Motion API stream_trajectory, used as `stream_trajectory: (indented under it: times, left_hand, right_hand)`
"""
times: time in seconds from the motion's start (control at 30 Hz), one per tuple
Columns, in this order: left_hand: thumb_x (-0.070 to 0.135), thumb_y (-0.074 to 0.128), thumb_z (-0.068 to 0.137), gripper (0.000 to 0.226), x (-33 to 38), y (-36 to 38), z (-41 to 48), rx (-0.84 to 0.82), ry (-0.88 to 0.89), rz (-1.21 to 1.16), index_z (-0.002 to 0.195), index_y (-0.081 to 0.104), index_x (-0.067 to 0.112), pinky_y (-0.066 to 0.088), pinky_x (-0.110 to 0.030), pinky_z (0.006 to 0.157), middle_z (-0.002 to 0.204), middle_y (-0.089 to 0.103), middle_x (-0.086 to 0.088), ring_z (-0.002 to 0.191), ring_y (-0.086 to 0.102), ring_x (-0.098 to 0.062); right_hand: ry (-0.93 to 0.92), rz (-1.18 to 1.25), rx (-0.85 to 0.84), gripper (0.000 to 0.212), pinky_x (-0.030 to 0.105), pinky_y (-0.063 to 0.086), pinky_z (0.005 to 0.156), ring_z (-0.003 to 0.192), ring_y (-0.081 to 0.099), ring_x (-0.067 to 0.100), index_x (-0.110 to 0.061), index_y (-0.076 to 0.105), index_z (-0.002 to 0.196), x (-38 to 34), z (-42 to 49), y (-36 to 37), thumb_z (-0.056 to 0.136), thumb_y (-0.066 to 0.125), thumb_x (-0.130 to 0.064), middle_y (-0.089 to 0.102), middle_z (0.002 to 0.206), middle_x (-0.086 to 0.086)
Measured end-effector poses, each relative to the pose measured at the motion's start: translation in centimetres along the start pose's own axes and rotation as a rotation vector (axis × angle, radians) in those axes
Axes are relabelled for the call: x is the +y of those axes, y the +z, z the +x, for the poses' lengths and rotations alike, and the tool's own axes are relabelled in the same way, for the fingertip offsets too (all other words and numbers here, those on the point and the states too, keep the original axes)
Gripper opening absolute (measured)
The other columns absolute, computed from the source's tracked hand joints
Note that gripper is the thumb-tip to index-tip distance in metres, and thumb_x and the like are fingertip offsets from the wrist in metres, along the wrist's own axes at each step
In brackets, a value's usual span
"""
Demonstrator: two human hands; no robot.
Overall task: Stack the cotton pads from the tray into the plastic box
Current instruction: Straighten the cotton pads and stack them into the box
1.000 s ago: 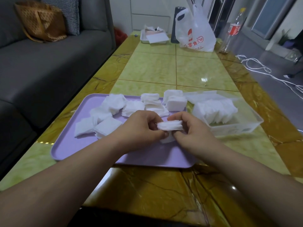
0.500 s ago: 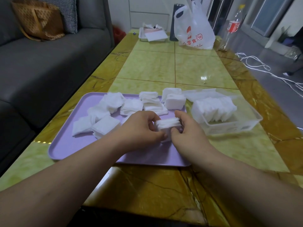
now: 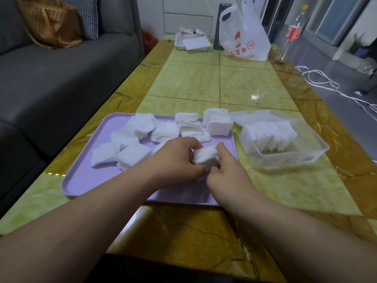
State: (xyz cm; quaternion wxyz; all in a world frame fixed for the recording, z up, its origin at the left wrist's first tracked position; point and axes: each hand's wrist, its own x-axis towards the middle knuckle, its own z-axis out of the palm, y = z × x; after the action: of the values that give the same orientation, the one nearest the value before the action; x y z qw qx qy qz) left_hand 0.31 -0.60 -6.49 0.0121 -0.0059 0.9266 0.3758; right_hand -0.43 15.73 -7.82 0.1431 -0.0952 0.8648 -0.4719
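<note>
Fluffy cotton pads [image 3: 132, 155], clear plastic box [image 3: 285, 160] (glossy table [image 3: 193, 86]).

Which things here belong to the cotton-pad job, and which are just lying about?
Job: lilac plastic tray, loose white cotton pads, small pad stack pinched by left hand and right hand, clear plastic box.
Lying about: white plastic shopping bag, clear drinks bottle, brown patterned bag.

Cotton pads [image 3: 132, 155] white. Tray [image 3: 81, 180] lilac. Plastic box [image 3: 318, 152] clear, faintly milky. Table [image 3: 193, 86]: yellow-green marbled tiles w/ thin brown joints, border amber-brown (veins nearly black). Sofa [image 3: 51, 74] dark grey. Bag [image 3: 51, 23] tan w/ small repeat pattern; cushion [image 3: 89, 15] b/w houndstooth. Carrier bag [image 3: 244, 37] white, red print. Bottle [image 3: 293, 31] clear, red label, yellow cap. Cable [image 3: 318, 80] white.
</note>
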Motion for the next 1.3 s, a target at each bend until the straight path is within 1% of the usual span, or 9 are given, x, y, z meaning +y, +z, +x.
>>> stream_trajectory:
  times: [0.23,0.37,0.57,0.73,0.83,0.93,1.1,1.17,1.3]
  left_hand:
    - [0.031,0.084,0.078,0.015,-0.3,-1.3,-0.5,-0.044,0.040,-0.039,0.085,0.073,0.024,0.035,-0.015,0.048,0.059,0.059,0.009,0.048,0.049,0.000]
    - [0.029,0.082,0.081,0.021,-0.9,-2.3,-1.2,0.021,0.046,-0.013,0.098,0.070,0.029,0.043,-0.021,0.054,0.066,0.065,0.009,0.056,0.057,-0.002]
    - [0.038,0.074,0.085,0.011,-2.9,-5.8,-3.0,0.229,-0.110,0.323,0.088,0.067,0.030,0.044,-0.028,0.061,0.074,0.064,0.011,0.073,0.058,-0.008]
    - [0.040,0.074,0.080,0.021,-3.5,-5.2,-4.3,0.054,-0.195,0.344,0.096,0.067,0.030,0.052,-0.027,0.067,0.082,0.067,0.010,0.076,0.062,-0.007]
    - [0.038,0.075,0.079,0.026,-3.0,-4.4,-4.0,0.012,-0.155,0.329,0.102,0.069,0.027,0.050,-0.024,0.070,0.090,0.067,0.010,0.082,0.063,-0.008]
    - [0.045,0.078,0.076,0.037,-2.2,-4.4,-3.5,-0.024,-0.182,0.329,0.107,0.065,0.030,0.053,-0.028,0.079,0.101,0.064,0.011,0.091,0.063,-0.013]
    - [0.046,0.086,0.071,0.040,-1.2,-4.2,-3.1,-0.188,-0.249,0.306,0.092,0.061,0.023,0.051,-0.030,0.067,0.089,0.066,0.007,0.077,0.062,-0.012]
    - [0.041,0.086,0.073,0.036,-0.9,-4.3,-3.1,-0.168,-0.207,0.247,0.078,0.059,0.018,0.041,-0.027,0.055,0.073,0.058,0.006,0.064,0.054,-0.012]
    - [0.027,0.083,0.081,0.017,-0.6,-4.5,-3.1,-0.088,-0.105,-0.011,0.084,0.070,0.015,0.042,-0.017,0.051,0.068,0.059,0.007,0.056,0.051,-0.002]
  right_hand:
    - [-0.157,-0.090,0.024,0.068,-0.001,0.028,0.090,0.129,0.045,-0.001,-0.024,0.040,0.155,0.0,0.6,-0.9,0.092,0.060,-0.006,0.048,0.147,-0.011]
    - [-0.269,-0.128,0.041,0.036,0.009,0.045,0.083,0.101,0.065,0.003,-0.031,0.069,0.115,0.2,1.1,-1.0,0.089,0.063,-0.006,0.072,0.110,-0.014]
    - [-0.270,-0.133,0.125,0.026,0.004,0.043,0.074,0.089,0.061,0.004,-0.032,0.065,0.113,0.4,1.1,-0.6,0.092,0.064,-0.016,0.070,0.102,-0.012]
    - [-0.240,-0.150,0.093,0.044,0.015,0.044,0.091,0.104,0.061,0.006,-0.030,0.060,0.133,0.3,0.9,-0.4,0.091,0.070,-0.024,0.065,0.118,-0.015]
    - [-0.253,-0.154,0.093,0.029,-0.001,0.039,0.075,0.094,0.062,0.001,-0.031,0.066,0.120,0.3,0.9,-0.5,0.092,0.068,-0.023,0.067,0.107,-0.021]
    - [-0.245,-0.142,0.120,0.022,0.000,0.039,0.069,0.092,0.060,-0.005,-0.032,0.066,0.112,0.5,1.1,-1.0,0.092,0.068,-0.023,0.066,0.099,-0.022]
    - [-0.228,-0.107,0.118,0.028,0.007,0.041,0.073,0.092,0.060,-0.005,-0.033,0.065,0.118,0.8,1.5,-1.5,0.091,0.072,-0.026,0.067,0.106,-0.017]
    - [-0.232,-0.095,0.117,0.029,0.011,0.045,0.075,0.092,0.060,-0.004,-0.032,0.066,0.118,0.7,1.6,-1.6,0.091,0.073,-0.026,0.067,0.106,-0.016]
    - [-0.234,-0.054,0.117,0.026,0.021,0.052,0.083,0.092,0.065,0.001,-0.029,0.069,0.114,0.8,1.9,-1.8,0.089,0.075,-0.023,0.071,0.102,-0.016]
